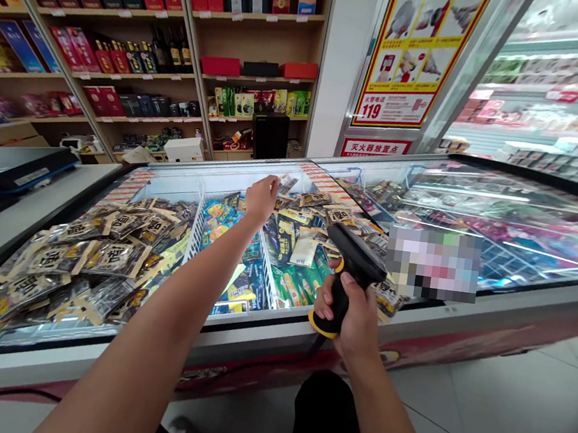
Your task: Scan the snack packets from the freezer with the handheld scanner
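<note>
My right hand [351, 308] is wrapped around the grip of a black and yellow barcode scanner [354, 260], its head tilted up to the left above the freezer's front edge. My left hand [261, 200] reaches far into the chest freezer, fingers closed at the edge of a greyish snack packet [287, 184] by the back wall. Below it, blue packets [220, 218] fill a white wire basket [196, 223]. Green packets [294, 284] and dark-and-yellow packets [281, 236] lie between that hand and the scanner. Many dark packets with beige ends [115, 258] are heaped at the left.
The freezer's glass lid [520, 224] covers its right part, with a blurred patch [433, 262] over it. A grey counter [60, 195] stands at the left. Shelves [124, 12] of boxes and bottles line the back. A cable [260, 364] hangs below the scanner along the freezer front.
</note>
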{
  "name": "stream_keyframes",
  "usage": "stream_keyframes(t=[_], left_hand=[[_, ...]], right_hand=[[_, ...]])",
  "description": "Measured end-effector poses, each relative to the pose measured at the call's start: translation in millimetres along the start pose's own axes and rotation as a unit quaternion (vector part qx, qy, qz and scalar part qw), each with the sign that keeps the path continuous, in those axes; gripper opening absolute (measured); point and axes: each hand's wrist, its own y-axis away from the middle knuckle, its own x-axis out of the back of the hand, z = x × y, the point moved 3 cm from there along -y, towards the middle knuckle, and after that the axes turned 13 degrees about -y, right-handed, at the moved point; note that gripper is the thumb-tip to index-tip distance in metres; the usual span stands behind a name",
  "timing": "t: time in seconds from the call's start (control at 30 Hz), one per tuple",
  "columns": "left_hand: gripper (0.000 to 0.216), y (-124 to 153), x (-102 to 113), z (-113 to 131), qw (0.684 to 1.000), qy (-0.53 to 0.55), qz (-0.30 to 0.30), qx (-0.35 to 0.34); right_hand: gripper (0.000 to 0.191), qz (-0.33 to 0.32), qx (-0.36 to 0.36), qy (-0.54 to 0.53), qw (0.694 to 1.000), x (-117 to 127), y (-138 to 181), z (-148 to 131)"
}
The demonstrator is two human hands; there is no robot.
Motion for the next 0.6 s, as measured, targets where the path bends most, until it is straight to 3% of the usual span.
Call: stream_keyframes(t=[0.1,0.23,0.47,0.6], left_hand=[[0.032,26.6,20.0,-16.8,0.982,0.168,0.061,0.053],[0.031,77.1,44.2,-45.8,0.949,0.3,0.044,0.08],[0.039,131.6,105.2,-107.3,0.959,0.278,0.02,0.04],[0.037,144.1,113.7,-128.7,0.956,0.275,0.034,0.094]], right_hand=[[0.039,-0.004,0.004,0.001,1.0,-3.5,-1.1,-1.4],[0.045,-0.006,0.013,0.007,1.0,-8.7,-3.1,-3.7],[0.044,0.011,0.028,0.017,0.999,-11.7,-3.9,-7.2],[0.044,0.012,0.01,0.017,1.0,-11.7,-4.3,-8.3]])
